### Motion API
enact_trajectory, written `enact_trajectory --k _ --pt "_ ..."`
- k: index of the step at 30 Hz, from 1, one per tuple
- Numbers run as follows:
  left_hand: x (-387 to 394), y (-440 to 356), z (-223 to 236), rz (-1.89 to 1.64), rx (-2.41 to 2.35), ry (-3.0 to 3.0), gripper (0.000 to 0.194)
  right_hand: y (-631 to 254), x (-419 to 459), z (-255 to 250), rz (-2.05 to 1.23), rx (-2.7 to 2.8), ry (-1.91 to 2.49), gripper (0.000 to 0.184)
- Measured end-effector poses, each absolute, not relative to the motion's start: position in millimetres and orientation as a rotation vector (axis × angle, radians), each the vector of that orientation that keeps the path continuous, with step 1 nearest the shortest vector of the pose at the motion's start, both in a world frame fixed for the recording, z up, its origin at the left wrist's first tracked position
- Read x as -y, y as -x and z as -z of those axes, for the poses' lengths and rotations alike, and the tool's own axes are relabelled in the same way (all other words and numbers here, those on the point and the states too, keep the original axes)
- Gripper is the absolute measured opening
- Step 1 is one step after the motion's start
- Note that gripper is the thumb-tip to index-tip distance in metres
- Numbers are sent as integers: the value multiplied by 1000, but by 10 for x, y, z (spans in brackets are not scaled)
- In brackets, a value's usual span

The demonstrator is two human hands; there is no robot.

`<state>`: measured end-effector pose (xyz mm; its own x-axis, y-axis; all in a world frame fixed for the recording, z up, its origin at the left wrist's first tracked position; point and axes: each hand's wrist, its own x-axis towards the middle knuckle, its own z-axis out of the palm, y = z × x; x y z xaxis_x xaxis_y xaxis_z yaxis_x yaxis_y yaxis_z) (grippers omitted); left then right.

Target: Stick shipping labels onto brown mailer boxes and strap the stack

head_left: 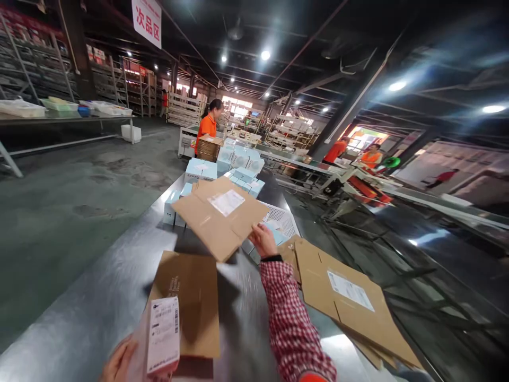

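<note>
Evidently, both hands are occupied. At far left, the left hand [119, 361], cut by the frame, has bent fingers against the side of a small labelled box [164, 331]; how firmly it is closed cannot be told. That box is tilted, its printed label exposed, over a brown cardboard piece [199, 302] on the metal table [99, 297]; the piece's flat placement probably suits working close to the body. Light-blue boxes [201, 168] sit grouped beyond. Centrally, a flattened carton [217, 228] is raised, label up, its near corner pinched by the right hand [264, 241], thumb and fingers together. The edge grip seemingly leaves that label uncovered. At right, further flattened cartons [358, 318] lie overlapped, presumably for easy reach, the top one bearing a label [350, 290].
</note>
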<state>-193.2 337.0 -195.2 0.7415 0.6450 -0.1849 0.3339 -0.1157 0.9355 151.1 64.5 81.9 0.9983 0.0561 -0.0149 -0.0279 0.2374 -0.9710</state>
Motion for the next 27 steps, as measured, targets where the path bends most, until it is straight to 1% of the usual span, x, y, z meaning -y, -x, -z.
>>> enact_trajectory --k 3,4,7,10,13,14,15,17,18,21,25,27 --pt "-3332 1866 1872 -285 -771 -1701 49 -1884 -958 -911 27 -28 1332 19" --pt "-3317 1862 1846 -289 -767 -1698 50 -1946 -1047 -882 16 -38 1349 18" --pt "-3278 1888 1782 -310 -740 -1679 63 -1841 -1267 -602 -143 -31 1446 23" --pt "-3249 1920 1751 -335 -682 -1682 71 -1304 -1453 -116 -471 137 1543 29" --pt "-3231 1922 1741 -325 -659 -1678 68 -631 -1638 387 -939 552 1559 59" --pt "-3231 1921 1736 -315 -658 -1679 67 -450 -1696 530 -1038 614 1553 60" --pt "-3237 1921 1726 -309 -655 -1685 66 -308 -1748 654 -1106 650 1553 56" --pt "-3270 1935 1683 -296 -639 -1702 63 -134 -1818 832 -1115 613 1563 43" --pt "-3295 1950 1645 -286 -623 -1709 62 -88 -1829 885 -1093 581 1560 41" --pt "-3370 1992 1454 -250 -604 -1716 60 7 -1787 921 -1090 546 1515 48" --pt "-3358 1906 1141 -203 -510 -1712 71 190 -1702 856 -1199 703 1526 51" --pt "-3296 1803 1065 -145 -447 -1702 61 270 -1695 859 -1168 682 1554 50"
